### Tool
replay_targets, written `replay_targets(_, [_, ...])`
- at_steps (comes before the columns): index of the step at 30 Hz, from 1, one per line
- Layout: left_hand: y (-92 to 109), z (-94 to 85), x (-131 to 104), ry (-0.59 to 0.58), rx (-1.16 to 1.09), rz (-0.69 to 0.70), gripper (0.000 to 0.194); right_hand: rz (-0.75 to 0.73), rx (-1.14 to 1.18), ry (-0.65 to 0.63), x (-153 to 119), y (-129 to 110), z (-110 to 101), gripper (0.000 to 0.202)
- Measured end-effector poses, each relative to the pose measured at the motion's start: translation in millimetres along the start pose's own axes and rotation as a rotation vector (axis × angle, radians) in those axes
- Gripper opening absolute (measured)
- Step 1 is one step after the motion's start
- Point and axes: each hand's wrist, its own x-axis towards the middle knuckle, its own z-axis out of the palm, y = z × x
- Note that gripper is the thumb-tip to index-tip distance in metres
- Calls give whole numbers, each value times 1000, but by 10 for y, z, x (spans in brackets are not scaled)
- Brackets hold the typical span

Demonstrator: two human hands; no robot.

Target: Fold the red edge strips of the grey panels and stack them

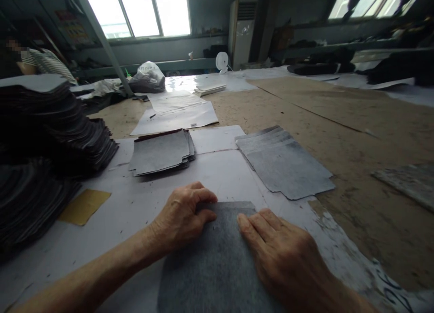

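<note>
A grey felt-like fabric piece (217, 263) lies in front of me on white paper, its far edge showing a narrow strip that looks folded over. At its far left corner my left hand (186, 213) pinches the edge between thumb and fingers. My right hand (281, 249) is closed at the far right edge, fingers together on top of the fabric; its thumb is hidden. Beyond the left hand sits a small stack of grey fabric pieces (161, 152). Past the right hand, more grey pieces (288, 163) lie fanned out with notched corners.
Tall stacks of dark fabric (50, 123) stand at the left, beside a yellow-brown card (84, 206). Brown board (339, 105) covers the table to the right. Farther back are white sheets (176, 116), a plastic bag (149, 78), a small fan (222, 62) and a person in stripes (50, 64).
</note>
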Motion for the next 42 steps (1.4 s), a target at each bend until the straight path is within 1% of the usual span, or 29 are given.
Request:
replay_targets(4, [-65, 52, -64, 67, -94, 79, 22, -35, -42, -50, 67, -15, 34, 34])
replay_targets(7, [-100, 64, -70, 94, -134, 110, 22, -56, -67, -100, 87, -20, 41, 38])
replay_targets(9, [-119, 70, -75, 104, -131, 140, 20, -61, -78, -108, 92, -21, 37, 40])
replay_targets(11, [-140, 81, -88, 120, -88, 204, 21, -63, -88, -106, 100, -25, 32, 41])
replay_targets(15, [-195, 105, -124, 175, 86, 386, 29, -76, -91, -95, 104, -27, 26, 42])
replay_targets(18, [-221, 112, -132, 196, 166, 497, 29, -87, -63, -63, 52, 3, 29, 35])
replay_targets(20, [-223, 115, -129, 208, 190, 539, 28, -62, -45, 19, 7, 35, 32, 29])
replay_targets(22, [-216, 118, -127, 213, 213, 552, 25, -5, -58, 122, -6, 63, 34, 22])
replay_targets(24, [-206, 120, -131, 207, 237, 554, 24, 29, -68, 174, 37, 75, 35, 20])
replay_targets(25, [-201, 120, -134, 203, 247, 555, 24, 21, -51, 164, 78, 76, 38, 20])
replay_targets(28, [-194, 114, -141, 185, 268, 549, 25, -43, 50, 74, 223, 80, 64, 22])
replay_targets(30, [-198, 109, -141, 173, 279, 545, 25, -60, 108, 31, 283, 95, 97, 26])
replay_targets(33, [-223, 104, -135, 158, 290, 562, 24, -48, 156, -5, 289, 128, 141, 28])
replay_targets(37, [-294, 76, -144, 129, 270, 611, 27, -64, 146, -48, 249, 157, 142, 28])
replay_targets(42, [-397, -36, -199, 109, 237, 647, 27, -110, 116, -100, 252, 158, 135, 30])
